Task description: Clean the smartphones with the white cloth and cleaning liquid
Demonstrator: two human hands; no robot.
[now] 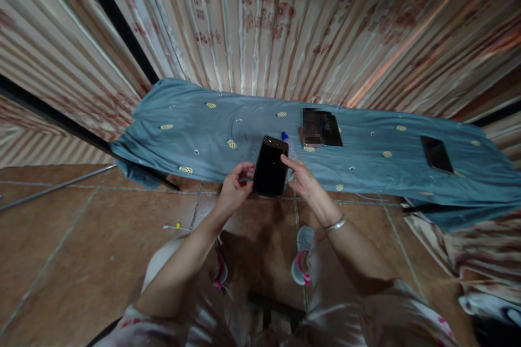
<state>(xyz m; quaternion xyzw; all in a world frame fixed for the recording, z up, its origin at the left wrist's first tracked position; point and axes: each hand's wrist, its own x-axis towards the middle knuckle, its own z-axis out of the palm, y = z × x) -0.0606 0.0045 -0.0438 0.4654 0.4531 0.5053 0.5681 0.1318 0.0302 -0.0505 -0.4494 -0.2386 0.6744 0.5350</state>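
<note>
A black smartphone (270, 168) with a dark screen is held up in front of me, over the near edge of the cloth-covered surface. My right hand (300, 178) grips its right side, thumb over the front edge. At the phone's left edge is my left hand (236, 187), its fingers curled against the side and partly hidden. Just behind the phone lies a clear bottle (291, 147) with a blue cap, its lower part covered by the phone and my right hand.
A blue patterned cloth (211, 133) covers the long low surface. On it lie a dark flat object (332, 130) beside a blurred-out patch, and another dark phone-like slab (437, 154) at the right. Behind hangs a pleated curtain (260, 27). A thin metal rod (61, 187) crosses the left floor.
</note>
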